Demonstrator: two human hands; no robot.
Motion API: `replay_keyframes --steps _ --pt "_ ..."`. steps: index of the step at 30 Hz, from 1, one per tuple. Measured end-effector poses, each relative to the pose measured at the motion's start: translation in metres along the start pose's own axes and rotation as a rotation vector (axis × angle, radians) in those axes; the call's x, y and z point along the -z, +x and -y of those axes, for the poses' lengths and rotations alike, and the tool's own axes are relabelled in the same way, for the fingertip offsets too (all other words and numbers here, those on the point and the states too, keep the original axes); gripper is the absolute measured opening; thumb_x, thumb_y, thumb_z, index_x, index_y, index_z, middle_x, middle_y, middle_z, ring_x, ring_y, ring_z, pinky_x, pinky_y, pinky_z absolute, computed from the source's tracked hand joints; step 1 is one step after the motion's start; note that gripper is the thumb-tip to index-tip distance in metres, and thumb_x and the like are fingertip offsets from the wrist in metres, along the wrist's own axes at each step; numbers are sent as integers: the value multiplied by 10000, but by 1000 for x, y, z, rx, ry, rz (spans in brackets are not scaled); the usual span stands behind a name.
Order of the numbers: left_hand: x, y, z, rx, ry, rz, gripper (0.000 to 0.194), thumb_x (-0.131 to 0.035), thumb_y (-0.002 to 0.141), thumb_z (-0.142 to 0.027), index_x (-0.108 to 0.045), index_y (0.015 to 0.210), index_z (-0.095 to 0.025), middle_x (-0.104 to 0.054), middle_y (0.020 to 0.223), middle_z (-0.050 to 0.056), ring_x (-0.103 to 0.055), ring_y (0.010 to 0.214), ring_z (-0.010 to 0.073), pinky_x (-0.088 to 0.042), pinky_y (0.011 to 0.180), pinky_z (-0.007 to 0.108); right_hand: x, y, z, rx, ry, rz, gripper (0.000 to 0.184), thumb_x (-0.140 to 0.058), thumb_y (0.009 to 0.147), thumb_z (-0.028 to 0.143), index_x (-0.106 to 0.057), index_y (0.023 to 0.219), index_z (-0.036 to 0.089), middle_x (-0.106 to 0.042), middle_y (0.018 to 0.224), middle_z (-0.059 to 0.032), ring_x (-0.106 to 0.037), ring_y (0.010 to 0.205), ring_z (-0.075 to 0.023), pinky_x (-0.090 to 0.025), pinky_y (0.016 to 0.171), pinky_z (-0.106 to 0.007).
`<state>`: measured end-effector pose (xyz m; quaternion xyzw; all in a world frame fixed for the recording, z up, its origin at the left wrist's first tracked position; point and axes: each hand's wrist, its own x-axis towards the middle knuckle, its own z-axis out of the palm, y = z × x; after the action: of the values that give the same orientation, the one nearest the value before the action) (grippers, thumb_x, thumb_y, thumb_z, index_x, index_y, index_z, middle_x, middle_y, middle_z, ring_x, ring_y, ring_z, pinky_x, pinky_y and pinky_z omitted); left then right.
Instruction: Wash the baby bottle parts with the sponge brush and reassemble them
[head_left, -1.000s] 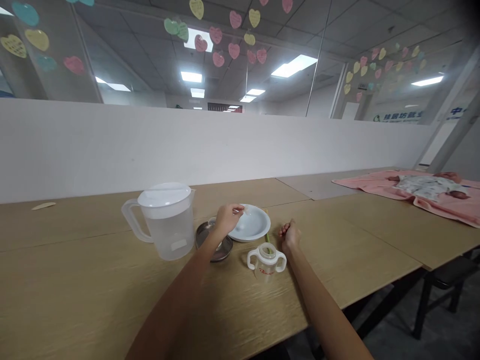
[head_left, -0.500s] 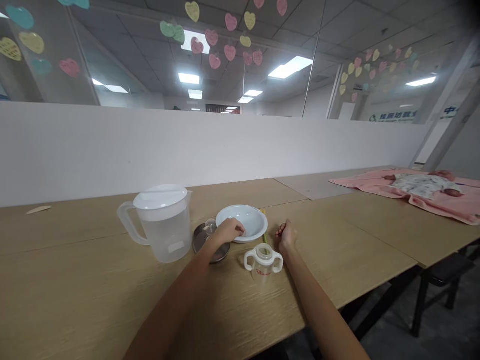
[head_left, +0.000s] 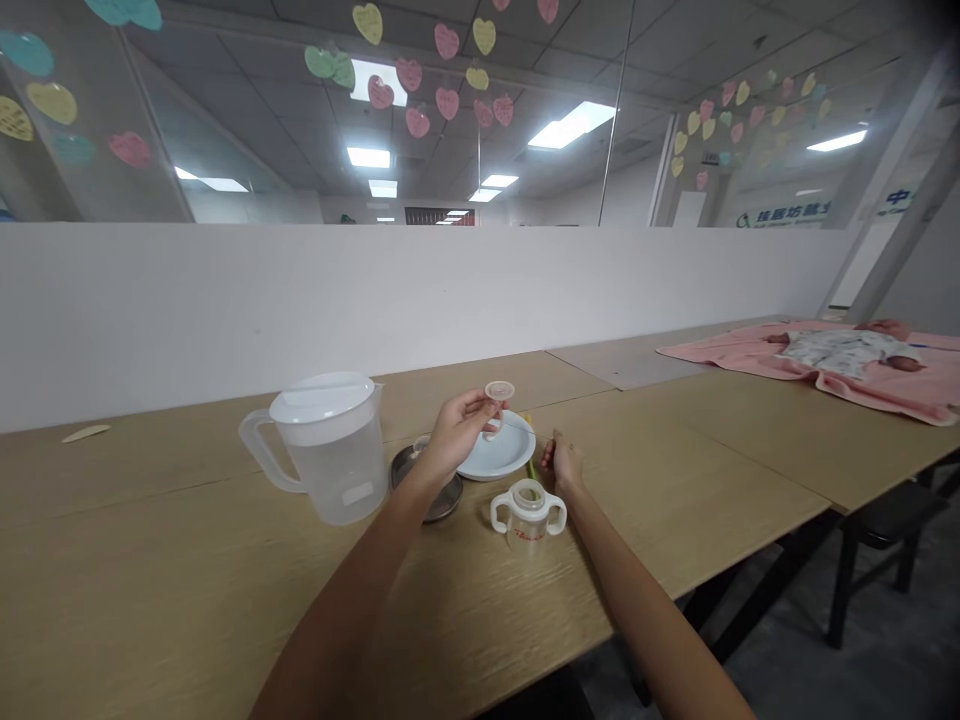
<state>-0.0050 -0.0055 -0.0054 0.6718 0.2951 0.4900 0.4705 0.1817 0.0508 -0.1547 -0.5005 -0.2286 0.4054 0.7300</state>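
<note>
My left hand (head_left: pixel 459 432) is raised over the white bowl (head_left: pixel 499 462), its fingers closed on a bottle nipple (head_left: pixel 499 391), a small translucent piece with a round flat base on top and a narrower part hanging below. My right hand (head_left: pixel 564 463) rests on the table right of the bowl, fingers curled in; whatever they may hold is hidden. Just in front of the bowl stands a clear baby bottle (head_left: pixel 528 520) without its top, with two white handles. Between bowl and right hand lies a yellow-green stick (head_left: pixel 530 466). My left wrist partly covers a metal tray (head_left: pixel 442 503) holding a clear, rounded cover (head_left: pixel 421 444).
A lidded plastic pitcher (head_left: pixel 337 455) with clear liquid stands left of the tray. At the far right, a baby doll (head_left: pixel 836 354) lies on a pink towel (head_left: pixel 739 345). A white low wall (head_left: pixel 450 300) borders the table's back. A dark stool (head_left: pixel 885 535) stands beyond the front edge.
My left hand has risen out of the bowl, bringing up the bottle nipple. My right hand stays closed in nearly the same place, turned slightly.
</note>
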Motion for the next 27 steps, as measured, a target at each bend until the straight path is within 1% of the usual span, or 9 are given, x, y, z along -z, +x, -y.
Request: replay_keyframes --steps 1,4,6,8,11,15,20,23,27 --pt "-4 -5 -8 -6 -22 21 324 -611 780 -369 -649 990 -124 -679 974 101 -595 822 139 -481 702 241 0 0 0 0 -7 4 387 -512 800 415 -409 493 202 -389 338 66 -372 300 -68 -275 313 -192" --pt "-11 -17 -22 50 -39 169 322 -643 764 -377 -671 974 -134 -686 939 89 -591 779 132 -476 700 244 1 0 1 -2 -22 8 382 -499 809 411 -418 500 200 -395 349 66 -387 304 -71 -281 315 -193" --pt "-14 -22 -26 101 -48 257 334 -666 748 -391 -680 964 -137 -688 922 85 -588 738 124 -473 696 249 1 0 1 -6 -29 0 379 -491 815 400 -419 502 200 -397 352 64 -388 306 -72 -281 315 -193" --pt "-16 -24 -27 126 -62 296 340 -678 740 -397 -685 963 -140 -687 910 79 -586 726 118 -469 708 250 2 1 1 -16 -34 -12 380 -492 817 395 -413 499 203 -396 348 62 -381 305 -72 -282 315 -193" --pt "-17 -25 -25 124 -74 297 336 -676 744 -397 -689 964 -143 -687 910 75 -585 739 119 -458 718 246 2 1 1 -35 -38 -22 379 -490 822 387 -408 500 205 -392 343 62 -373 306 -71 -283 316 -190" --pt "-18 -24 -24 122 -59 272 320 -672 748 -385 -697 955 -142 -692 936 78 -575 704 107 -440 698 237 2 2 2 -56 -33 -6 386 -458 845 370 -406 501 203 -388 349 62 -369 307 -66 -275 316 -185" --pt "-19 -23 -22 84 -48 260 339 -672 745 -401 -701 957 -138 -698 950 87 -575 694 110 -435 698 239 3 4 3 -82 -40 7 377 -456 849 344 -408 505 198 -396 359 60 -380 302 -64 -280 313 -183" --pt "-18 -22 -19 67 -51 261 360 -673 741 -412 -697 978 -141 -698 970 94 -588 726 126 -441 707 247 3 4 3 -87 -38 14 362 -457 847 337 -417 516 196 -399 362 62 -389 302 -65 -286 313 -182" --pt "-19 -21 -14 45 -21 277 364 -650 763 -413 -690 997 -137 -694 991 104 -607 826 162 -454 740 259 3 4 2 -82 -33 22 347 -456 839 330 -412 520 200 -394 351 63 -379 299 -65 -279 306 -182"
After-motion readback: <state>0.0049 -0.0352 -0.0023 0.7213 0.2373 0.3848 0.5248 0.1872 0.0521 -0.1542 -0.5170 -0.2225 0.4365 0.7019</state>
